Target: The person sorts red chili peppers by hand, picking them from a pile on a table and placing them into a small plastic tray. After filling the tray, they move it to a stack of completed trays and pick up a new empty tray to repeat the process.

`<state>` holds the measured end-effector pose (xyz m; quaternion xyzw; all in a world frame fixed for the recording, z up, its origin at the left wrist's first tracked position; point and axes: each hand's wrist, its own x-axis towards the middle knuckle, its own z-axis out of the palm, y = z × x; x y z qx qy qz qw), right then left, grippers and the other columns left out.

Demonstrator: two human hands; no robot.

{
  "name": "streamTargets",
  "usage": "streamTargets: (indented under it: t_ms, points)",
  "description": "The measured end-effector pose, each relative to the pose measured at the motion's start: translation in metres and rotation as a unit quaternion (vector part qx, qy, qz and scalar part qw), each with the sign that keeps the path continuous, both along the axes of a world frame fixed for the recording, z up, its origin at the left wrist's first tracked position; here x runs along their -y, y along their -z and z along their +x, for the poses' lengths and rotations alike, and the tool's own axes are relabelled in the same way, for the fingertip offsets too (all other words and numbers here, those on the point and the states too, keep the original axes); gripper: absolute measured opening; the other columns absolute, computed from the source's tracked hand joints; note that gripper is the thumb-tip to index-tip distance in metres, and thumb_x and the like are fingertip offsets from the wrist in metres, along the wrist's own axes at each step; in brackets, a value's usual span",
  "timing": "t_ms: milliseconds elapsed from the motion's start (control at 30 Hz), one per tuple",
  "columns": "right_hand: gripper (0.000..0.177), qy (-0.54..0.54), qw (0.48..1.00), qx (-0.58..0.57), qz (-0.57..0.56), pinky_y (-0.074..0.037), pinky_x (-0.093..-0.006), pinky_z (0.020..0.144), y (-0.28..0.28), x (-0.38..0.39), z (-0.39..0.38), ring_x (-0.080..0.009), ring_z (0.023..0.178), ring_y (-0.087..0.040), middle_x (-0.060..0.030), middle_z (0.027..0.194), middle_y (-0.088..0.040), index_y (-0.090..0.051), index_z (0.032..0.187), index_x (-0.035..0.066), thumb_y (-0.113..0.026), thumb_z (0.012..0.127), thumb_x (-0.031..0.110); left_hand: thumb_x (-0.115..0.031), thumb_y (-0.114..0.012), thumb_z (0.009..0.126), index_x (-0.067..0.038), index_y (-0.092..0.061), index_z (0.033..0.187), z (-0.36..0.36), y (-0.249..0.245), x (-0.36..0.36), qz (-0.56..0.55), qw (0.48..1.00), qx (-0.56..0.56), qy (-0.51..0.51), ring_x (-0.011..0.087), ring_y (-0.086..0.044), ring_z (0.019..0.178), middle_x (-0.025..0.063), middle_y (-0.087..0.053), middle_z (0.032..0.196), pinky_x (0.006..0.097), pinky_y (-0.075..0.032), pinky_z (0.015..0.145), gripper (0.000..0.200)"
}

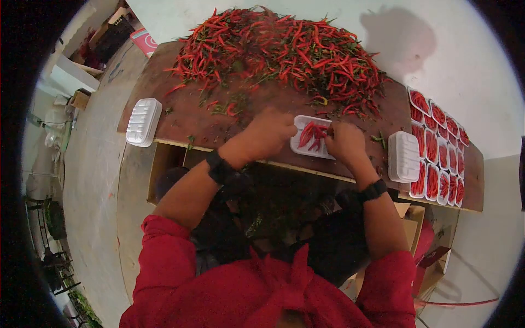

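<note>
A white foam tray (308, 152) with a few red chili peppers (313, 134) in it lies at the front edge of the brown table (202, 128). My left hand (268, 136) is closed, its curled fingers right at the tray's left rim. Over the tray's right side is my right hand (348, 143), also closed, fingertips next to the peppers. What sits between the fingers of either hand is hidden. Behind the tray, a large heap of red and green chili peppers (328, 57) covers the back of the table.
Stacked white trays (143, 122) stand at the left edge, and another stack (403, 157) to the right of my right hand. Several filled chili trays (432, 147) sit in rows at the far right. Below the table on the right is an open cardboard box (414, 224).
</note>
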<state>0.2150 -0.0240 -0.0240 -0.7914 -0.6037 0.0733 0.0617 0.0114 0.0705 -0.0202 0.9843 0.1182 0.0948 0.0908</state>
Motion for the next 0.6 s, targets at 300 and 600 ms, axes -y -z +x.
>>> streamTargets:
  t_ms: [300,600]
  points:
    - [0.017,-0.013,1.000,0.000,-0.017,-0.048,-0.0438,0.068,0.003,0.003,0.005,-0.0336,0.075,-0.060,-0.0154,0.077,-0.063,-0.064,0.079,0.007,-0.060,0.068,0.019,-0.006,-0.058,0.065,-0.011,-0.055,0.092,0.011,0.006,0.003,0.004,0.999,0.027,0.023,0.0293,-0.054,0.089,0.0094,-0.056,0.094,0.0425,-0.039,0.080,0.027]
    - [0.017,-0.008,0.998,0.039,-0.042,-0.048,-0.0435,0.068,-0.002,0.004,0.012,-0.0332,0.076,-0.060,-0.0152,0.077,-0.062,-0.062,0.078,0.006,-0.059,0.067,0.019,-0.012,-0.057,0.065,-0.010,-0.053,0.076,0.030,0.010,0.009,0.036,0.991,0.123,0.039,0.0263,-0.052,0.082,0.0076,-0.051,0.081,0.0396,-0.038,0.073,0.012]
